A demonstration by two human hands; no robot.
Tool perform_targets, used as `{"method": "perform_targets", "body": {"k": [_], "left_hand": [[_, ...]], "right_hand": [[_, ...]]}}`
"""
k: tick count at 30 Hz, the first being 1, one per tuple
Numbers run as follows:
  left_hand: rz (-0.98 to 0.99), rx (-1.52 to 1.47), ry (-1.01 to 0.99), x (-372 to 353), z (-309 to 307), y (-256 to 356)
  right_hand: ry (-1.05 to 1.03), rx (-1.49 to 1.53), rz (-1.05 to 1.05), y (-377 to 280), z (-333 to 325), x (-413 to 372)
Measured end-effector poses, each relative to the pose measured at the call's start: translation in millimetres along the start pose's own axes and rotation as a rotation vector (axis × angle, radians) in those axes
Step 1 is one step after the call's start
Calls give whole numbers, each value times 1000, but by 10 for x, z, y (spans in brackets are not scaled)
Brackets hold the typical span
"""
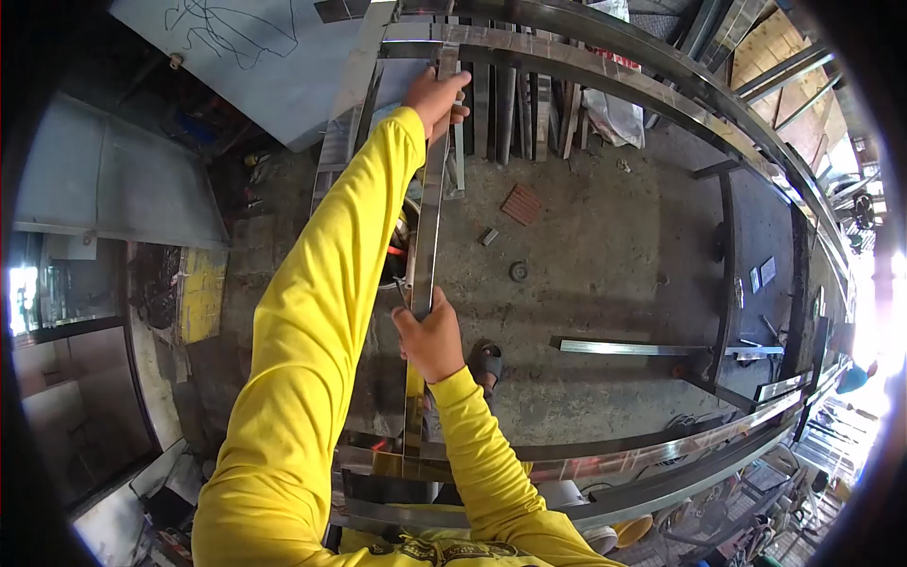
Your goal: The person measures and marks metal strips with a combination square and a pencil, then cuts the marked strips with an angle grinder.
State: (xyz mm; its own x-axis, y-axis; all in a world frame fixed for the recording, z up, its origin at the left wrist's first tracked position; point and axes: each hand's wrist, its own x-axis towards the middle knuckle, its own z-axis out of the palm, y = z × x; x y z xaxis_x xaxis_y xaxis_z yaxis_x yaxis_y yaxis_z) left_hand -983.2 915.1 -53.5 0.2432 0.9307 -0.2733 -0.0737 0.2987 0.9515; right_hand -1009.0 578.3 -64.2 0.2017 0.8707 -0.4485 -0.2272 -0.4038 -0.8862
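Observation:
A shiny square metal tube (431,227) runs lengthwise in front of me, between the far and near rails of a large metal frame (557,52). My left hand (436,100) reaches out to its far part, closed around it just short of the far rail. Nearer to me, my right hand (433,338) is closed on the same tube, around its lower middle. Beneath the tube, partly covered by my left sleeve, is a round container (408,227) with tools or parts inside that I cannot make out.
Long metal profiles (510,109) stand at the back. On the concrete floor lie a reddish ribbed piece (521,204), a small round disc (519,272) and a loose metal bar (628,349). A pale sheet (255,66) leans at upper left. The near rail (605,463) crosses before my body.

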Motion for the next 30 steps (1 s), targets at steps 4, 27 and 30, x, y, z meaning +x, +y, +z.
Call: {"method": "perform_targets", "body": {"k": [4, 27, 30], "left_hand": [[-112, 307, 43, 190, 94, 118], [-259, -205, -45, 96, -389, -120], [-311, -252, -215, -153, -186, -115]], "right_hand": [[9, -6, 24, 18, 9, 2], [-6, 70, 71, 20, -23, -9], [12, 26, 68, 33, 8, -2]]}}
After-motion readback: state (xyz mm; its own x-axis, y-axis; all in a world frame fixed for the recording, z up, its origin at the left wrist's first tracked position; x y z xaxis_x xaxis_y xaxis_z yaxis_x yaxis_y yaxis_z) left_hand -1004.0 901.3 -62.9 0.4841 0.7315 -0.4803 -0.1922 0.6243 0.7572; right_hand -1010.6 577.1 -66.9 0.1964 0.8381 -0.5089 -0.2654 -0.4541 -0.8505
